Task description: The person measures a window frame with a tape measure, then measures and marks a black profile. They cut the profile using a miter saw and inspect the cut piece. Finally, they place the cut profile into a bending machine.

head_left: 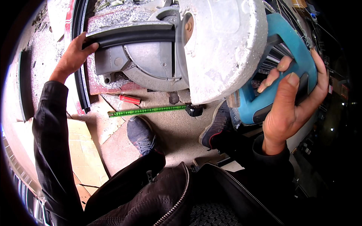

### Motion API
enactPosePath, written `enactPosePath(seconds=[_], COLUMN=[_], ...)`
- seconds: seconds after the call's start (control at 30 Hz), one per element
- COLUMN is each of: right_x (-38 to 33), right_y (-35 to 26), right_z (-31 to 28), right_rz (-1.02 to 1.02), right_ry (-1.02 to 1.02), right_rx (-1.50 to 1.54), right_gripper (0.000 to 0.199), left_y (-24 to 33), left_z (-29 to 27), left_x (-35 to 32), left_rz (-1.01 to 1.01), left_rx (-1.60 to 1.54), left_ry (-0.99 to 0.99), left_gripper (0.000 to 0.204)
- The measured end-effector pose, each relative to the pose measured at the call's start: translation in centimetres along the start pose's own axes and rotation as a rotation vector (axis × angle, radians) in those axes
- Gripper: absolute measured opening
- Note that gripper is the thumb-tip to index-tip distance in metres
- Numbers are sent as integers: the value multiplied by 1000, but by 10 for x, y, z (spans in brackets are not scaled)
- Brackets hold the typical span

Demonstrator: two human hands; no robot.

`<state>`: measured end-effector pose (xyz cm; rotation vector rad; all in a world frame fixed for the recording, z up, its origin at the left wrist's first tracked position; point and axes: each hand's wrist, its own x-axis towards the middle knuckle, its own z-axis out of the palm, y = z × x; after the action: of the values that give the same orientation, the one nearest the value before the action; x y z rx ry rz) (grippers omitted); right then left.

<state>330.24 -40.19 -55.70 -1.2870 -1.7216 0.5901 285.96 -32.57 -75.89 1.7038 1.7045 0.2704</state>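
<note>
- Nearest lens: dark zip jacket (166, 199), low centre, well below the mitre saw (211, 49).
- Shoes (141, 135) on concrete floor (177, 128) just under saw base; keep both planted, clear of blade line.
- Green tape measure (147, 110) and red screwdriver (129, 99) on floor below saw table, out of the way.
- Right hand (290, 105) at saw's right end, fingers wrapped shut round teal handle (298, 56); lower slow, w/ steady pull.
- Left hand (73, 56) at saw's left, fingers curled over black profile strip (128, 35), thumb on top; press it flat vs fence, hand well off blade.
- Strip lies across saw table, right end under dusty white blade guard (222, 45).
</note>
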Motion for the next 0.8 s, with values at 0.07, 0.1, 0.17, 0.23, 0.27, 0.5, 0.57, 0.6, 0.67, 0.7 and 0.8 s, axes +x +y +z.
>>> enactPosePath(seconds=[0.07, 0.1, 0.17, 0.23, 0.27, 0.5, 0.57, 0.6, 0.67, 0.7, 0.8], right_x=[-1, -1, 0, 0, 0, 0, 0, 0, 0, 0, 0], right_y=[-1, 0, 2, 3, 3, 4, 4, 4, 4, 4, 3], right_z=[1, 1, 0, -1, -1, -1, 0, 0, 0, 0, -1], right_rz=[5, -1, -22, -41, -45, -49, -48, -47, -45, -44, -40], right_ry=[5, 2, -11, -23, -24, -25, -22, -20, -16, -14, -11], right_rx=[5, 6, 9, 14, 17, 22, 24, 24, 22, 19, 13], right_gripper=[56, 56, 56, 55, 55, 55, 56, 56, 56, 56, 56], left_y=[-5, -4, -3, -3, -3, 3, 0, -1, -2, -1, 4], left_z=[-2, -3, -4, -4, -4, -2, -3, -4, -4, -4, -3], left_x=[3, 3, 3, 3, 2, -1, 1, 2, 2, 2, 0], left_rz=[-10, -15, -24, -19, -17, -17, -9, -8, -6, -7, -6], left_rx=[-3, -4, -7, -25, -34, -18, -19, -24, -34, -36, -44], left_ry=[-40, -49, -67, -64, -63, -21, -40, -40, -41, -38, -30], left_gripper=[79, 79, 79, 79, 79, 77, 76, 76, 75, 75, 74])
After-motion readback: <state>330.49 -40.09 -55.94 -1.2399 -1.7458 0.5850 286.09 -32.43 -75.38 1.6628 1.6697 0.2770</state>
